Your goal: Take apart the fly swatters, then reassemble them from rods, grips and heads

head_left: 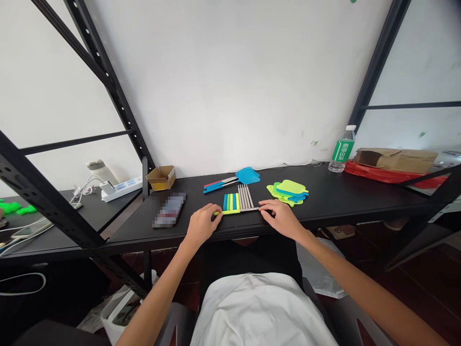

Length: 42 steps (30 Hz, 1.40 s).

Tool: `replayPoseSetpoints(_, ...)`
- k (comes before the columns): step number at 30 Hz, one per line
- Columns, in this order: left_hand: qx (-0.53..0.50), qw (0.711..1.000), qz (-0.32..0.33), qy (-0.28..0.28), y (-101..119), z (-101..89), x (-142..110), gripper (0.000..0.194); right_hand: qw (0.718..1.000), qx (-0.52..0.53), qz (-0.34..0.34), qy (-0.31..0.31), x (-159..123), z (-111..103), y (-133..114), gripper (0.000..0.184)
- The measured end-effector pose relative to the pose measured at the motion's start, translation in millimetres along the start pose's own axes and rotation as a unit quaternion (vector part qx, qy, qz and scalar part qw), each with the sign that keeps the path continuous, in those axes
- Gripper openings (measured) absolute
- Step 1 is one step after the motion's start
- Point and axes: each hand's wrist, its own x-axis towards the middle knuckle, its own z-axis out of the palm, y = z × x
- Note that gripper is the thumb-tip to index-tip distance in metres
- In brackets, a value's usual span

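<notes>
My left hand (204,222) pinches the outer end of a yellow-green fly swatter handle (231,212) at the front of the black table. From the handle's other end a thin metal rod (249,209) runs to the right. The fingers of my right hand (281,217) are closed at the rod's far tip. Just behind lie several coloured handles (231,201) in blue, green and yellow, side by side. Beside them is a row of several grey rods (245,196). Loose fly swatter heads (291,187), yellow-green and blue, are piled to the right.
Behind the handles lie fly swatters with blue heads (248,175). A phone (170,210) and an open cardboard box (161,178) are on the left. At the right stand a water bottle (342,150) and a brown paper package (399,159). Black shelf posts (108,86) flank the table.
</notes>
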Motion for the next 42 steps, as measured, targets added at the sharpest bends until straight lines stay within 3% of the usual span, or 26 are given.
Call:
replayPoseSetpoints(28, 0.010, 1.000, 0.018, -0.005, 4.3, -2.1, -1.7, 0.014, 1.000, 0.005, -0.005, 0.002, 0.2, -0.1, -2.3, 0.019)
replayPoseSetpoints(42, 0.002, 1.000, -0.004, 0.015, 1.4, 1.1, -0.3, 0.015, 1.000, -0.013, -0.016, -0.003, 0.2, 0.5, -3.1, 0.020)
